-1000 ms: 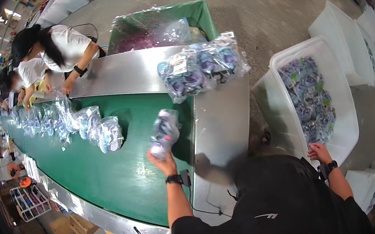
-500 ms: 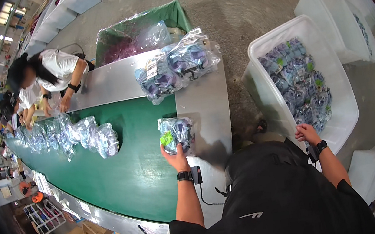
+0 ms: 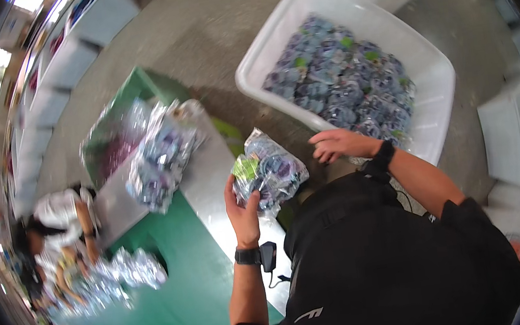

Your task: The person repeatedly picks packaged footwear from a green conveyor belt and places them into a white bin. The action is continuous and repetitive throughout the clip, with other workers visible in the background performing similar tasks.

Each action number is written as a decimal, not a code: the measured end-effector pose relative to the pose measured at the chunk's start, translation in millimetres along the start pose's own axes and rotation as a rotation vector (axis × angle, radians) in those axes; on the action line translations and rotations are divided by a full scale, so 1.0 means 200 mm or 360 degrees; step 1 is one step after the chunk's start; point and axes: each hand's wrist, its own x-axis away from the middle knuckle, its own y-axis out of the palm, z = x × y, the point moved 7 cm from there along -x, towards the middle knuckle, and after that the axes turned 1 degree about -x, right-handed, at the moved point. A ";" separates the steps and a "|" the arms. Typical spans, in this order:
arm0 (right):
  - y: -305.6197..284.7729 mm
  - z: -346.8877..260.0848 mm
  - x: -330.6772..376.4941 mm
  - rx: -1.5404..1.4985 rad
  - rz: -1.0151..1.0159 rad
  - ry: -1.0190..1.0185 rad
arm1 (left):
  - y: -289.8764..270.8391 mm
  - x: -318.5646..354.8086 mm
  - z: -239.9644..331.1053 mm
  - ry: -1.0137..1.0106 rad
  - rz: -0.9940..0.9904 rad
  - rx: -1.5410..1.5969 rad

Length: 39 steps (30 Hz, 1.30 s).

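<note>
The left hand (image 3: 244, 219) is clamped on a clear plastic bag (image 3: 277, 170), gripping its near left corner with the thumb and fingers in view. The bag is in front of the person's black shirt (image 3: 376, 265), seen against the outer side of the metal edge (image 3: 211, 211) of the table. It has a bright green tag (image 3: 246, 169) on its left part, and the purple and blue things in it look like shoes, though the shiny wrap and the blur make that hard to be sure of. The right hand (image 3: 345, 144) is well apart from the left, its fingers loosely bent and not clamped on anything, just beside the near rim of a big white bin (image 3: 428, 77). Inside that bin lie many similar bags (image 3: 344, 77), with spots of green among them. Both wrists carry black straps (the left strap (image 3: 247, 256) has a small dark box (image 3: 269, 255) at its side). To the left, a shiny row of bags (image 3: 133, 269) lies on the green belt (image 3: 204, 267), a larger bundle (image 3: 164, 151) rests across the metal beyond it, and a co-worker in a white top (image 3: 62, 219) is at the far side
</note>
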 end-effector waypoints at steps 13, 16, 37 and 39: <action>-0.60 0.27 0.22 -0.0647 0.0617 0.0157 | 0.73 -0.14 -0.14 -0.0430 -0.0330 -0.0103; -0.88 0.49 0.34 -0.0802 0.0939 0.0202 | 0.69 -0.17 -0.25 -0.0490 -0.0348 -0.0275; -1.76 1.46 0.76 -0.1608 0.1657 0.0274 | 0.24 0.19 -0.67 -0.0862 0.0118 -0.0394; -1.66 1.48 0.71 -0.1534 0.1555 0.0301 | 0.20 0.22 -0.69 -0.0879 0.0108 -0.0374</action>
